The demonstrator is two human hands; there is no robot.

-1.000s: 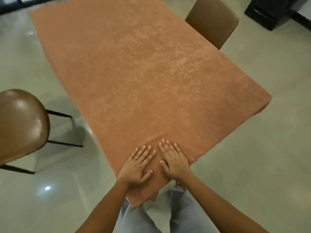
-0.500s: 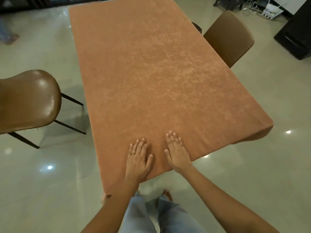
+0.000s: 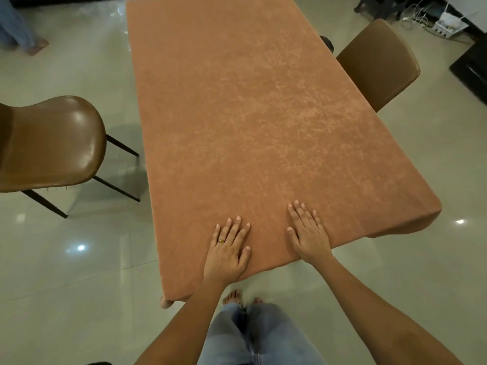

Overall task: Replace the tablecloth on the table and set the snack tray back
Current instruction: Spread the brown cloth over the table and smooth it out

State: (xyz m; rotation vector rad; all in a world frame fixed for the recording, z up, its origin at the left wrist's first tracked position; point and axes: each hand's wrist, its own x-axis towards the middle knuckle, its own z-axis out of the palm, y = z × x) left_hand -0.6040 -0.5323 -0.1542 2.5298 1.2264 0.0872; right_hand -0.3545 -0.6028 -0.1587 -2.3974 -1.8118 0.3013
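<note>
An orange-brown tablecloth (image 3: 250,114) lies spread flat over the whole long table and hangs a little over its near edge and right corner. My left hand (image 3: 228,250) rests flat on the cloth near the near edge, fingers straight and spread, a ring on one finger. My right hand (image 3: 308,230) presses flat on the cloth a hand's width to the right, fingers straight. Neither hand holds anything. No snack tray is in view.
A brown leather chair (image 3: 50,143) stands on the tiled floor left of the table. A second brown chair (image 3: 379,61) is pushed in at the right side. Cables and a power strip (image 3: 445,25) lie at the far right. Another person's legs (image 3: 15,25) stand far left.
My hands have slid apart along the near edge of the cloth, the right one moving further right. The view has swung so the table runs straighter ahead.
</note>
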